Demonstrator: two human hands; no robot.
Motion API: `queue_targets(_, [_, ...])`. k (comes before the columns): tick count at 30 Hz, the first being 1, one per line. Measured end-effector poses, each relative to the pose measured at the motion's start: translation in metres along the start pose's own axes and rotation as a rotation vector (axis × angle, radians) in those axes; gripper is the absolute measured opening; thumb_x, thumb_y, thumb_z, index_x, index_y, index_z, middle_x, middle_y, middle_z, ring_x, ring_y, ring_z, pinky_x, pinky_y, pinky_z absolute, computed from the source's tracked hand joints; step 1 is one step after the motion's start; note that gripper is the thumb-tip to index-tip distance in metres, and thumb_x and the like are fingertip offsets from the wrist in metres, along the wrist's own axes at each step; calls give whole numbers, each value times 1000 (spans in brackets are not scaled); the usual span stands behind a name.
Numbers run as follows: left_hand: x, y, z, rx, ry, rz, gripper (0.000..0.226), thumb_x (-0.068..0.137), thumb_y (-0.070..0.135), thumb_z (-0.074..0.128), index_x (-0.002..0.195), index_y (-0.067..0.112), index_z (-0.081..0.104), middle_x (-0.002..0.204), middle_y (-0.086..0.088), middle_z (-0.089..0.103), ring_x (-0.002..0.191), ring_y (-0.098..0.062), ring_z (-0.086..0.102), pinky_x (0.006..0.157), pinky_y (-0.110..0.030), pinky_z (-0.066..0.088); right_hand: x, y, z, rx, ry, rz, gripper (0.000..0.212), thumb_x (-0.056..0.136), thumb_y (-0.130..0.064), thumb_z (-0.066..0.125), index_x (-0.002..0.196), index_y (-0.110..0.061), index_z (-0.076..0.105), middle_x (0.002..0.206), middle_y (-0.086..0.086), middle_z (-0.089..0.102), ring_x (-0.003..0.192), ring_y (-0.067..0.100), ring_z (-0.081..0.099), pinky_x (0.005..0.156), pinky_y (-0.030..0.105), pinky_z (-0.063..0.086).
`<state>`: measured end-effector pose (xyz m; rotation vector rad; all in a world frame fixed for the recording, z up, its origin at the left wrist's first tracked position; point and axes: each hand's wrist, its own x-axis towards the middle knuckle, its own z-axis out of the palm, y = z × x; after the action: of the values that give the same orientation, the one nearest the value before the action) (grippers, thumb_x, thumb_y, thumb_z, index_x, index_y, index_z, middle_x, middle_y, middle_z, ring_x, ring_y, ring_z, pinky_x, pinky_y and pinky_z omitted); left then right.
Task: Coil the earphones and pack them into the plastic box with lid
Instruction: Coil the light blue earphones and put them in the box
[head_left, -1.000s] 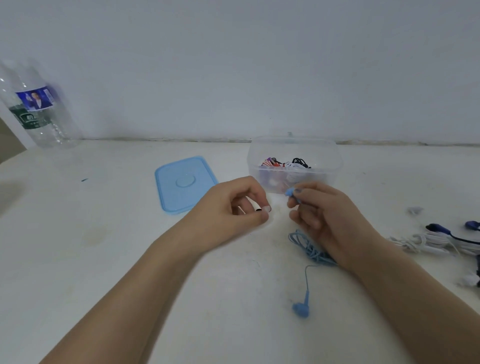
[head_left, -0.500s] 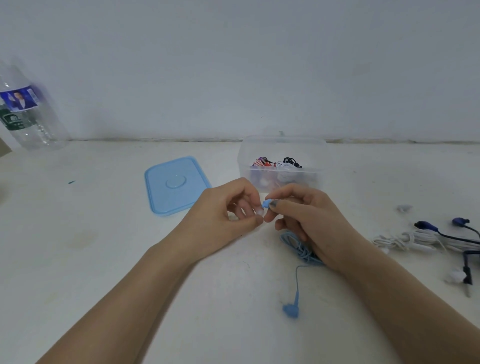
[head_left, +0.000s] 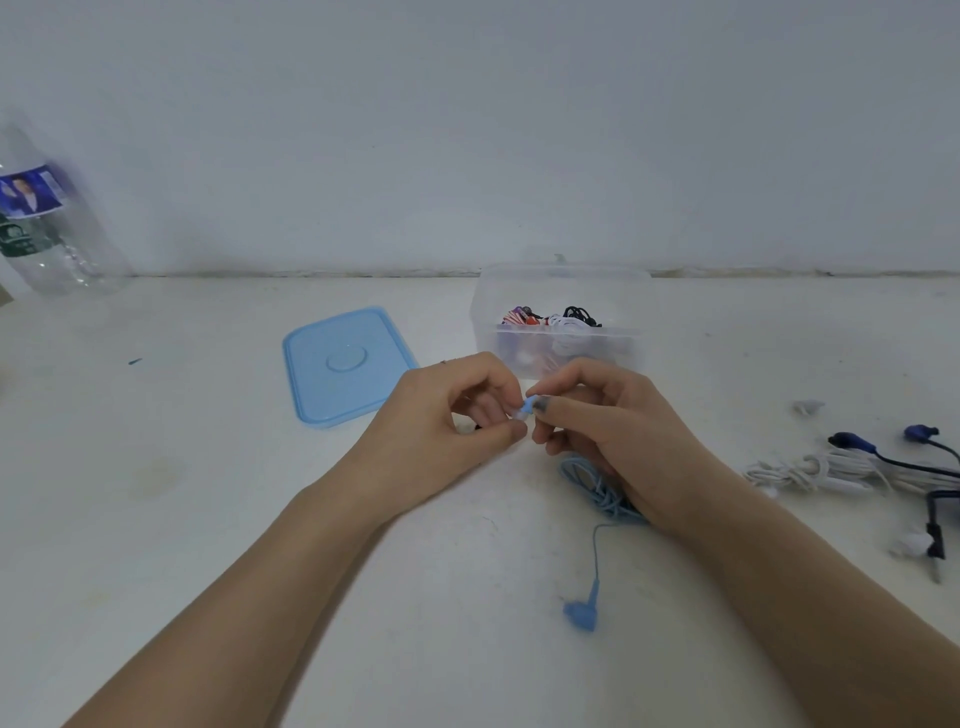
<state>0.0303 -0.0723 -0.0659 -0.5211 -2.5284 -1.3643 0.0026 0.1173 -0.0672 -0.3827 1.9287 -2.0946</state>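
Both hands (head_left: 524, 421) pinch blue earbud (head_left: 529, 405).

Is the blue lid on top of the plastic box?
No, the blue lid lies flat on the table to the left of the open plastic box.

Open plastic box (head_left: 563, 332) sits at table (head_left: 208, 519) rear centre, coiled earphones inside. Lid (head_left: 345, 364) lies flat to its left. Bottle (head_left: 49, 228) far left by the wall. Both hands meet just before the box, earphone cable (head_left: 597, 488) under the right hand (head_left: 618, 431). Loose earphones (head_left: 852, 470) lie far right.
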Motion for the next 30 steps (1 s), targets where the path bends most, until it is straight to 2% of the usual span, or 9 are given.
queue_targets(9, [1,-3,0,20,2,36,16,83,2,79,88,13,69,85,1,68,77,-17,67,81,-42,57,1,2,-2,13,-16,-17,5,90,3,63,88,2,67,66,13,66,62,18,62,59,23,51])
queue_targets(13, [2,-4,-1,-72,-12,-8,15,83,-1,79,89,10,70,85,-3,70,76,-20,68,83,-40,58,1,1,-3,27,-27,-6,5,90,3,63,90,3,67,68,13,67,66,19,63,61,23,51])
queue_targets(18, [4,-4,-1,-68,-16,19,19,81,-1,81,87,10,68,84,1,65,74,-14,62,81,-32,56,1,1,-3,31,-27,7,5,90,0,64,91,2,68,71,14,70,66,18,62,61,22,51])
queue_targets(21, [4,-5,-1,-67,-16,21,19,81,-1,81,88,10,67,84,-3,65,74,-17,64,81,-34,57,0,1,-2,29,-36,6,5,90,0,64,90,1,69,71,14,69,66,18,62,62,22,51])
queue_targets(24, [4,-5,0,-123,-39,-40,18,83,-1,79,90,10,67,83,-12,68,74,-23,65,81,-37,56,0,0,-3,41,-37,3,6,90,3,63,93,5,67,69,12,68,65,18,62,61,23,51])
queue_targets(27, [3,-4,1,-232,-74,-133,19,85,0,78,93,13,67,85,-15,73,76,-20,68,80,-37,54,-1,-2,-3,59,-57,1,8,90,6,61,95,11,65,68,8,69,63,16,61,60,22,50])
queue_targets(30, [3,-5,0,-311,-77,-181,17,85,3,80,94,13,69,88,-17,76,82,-28,70,84,-41,53,-2,-3,-4,66,-69,8,9,90,7,60,94,13,65,68,9,69,63,16,60,60,21,50])
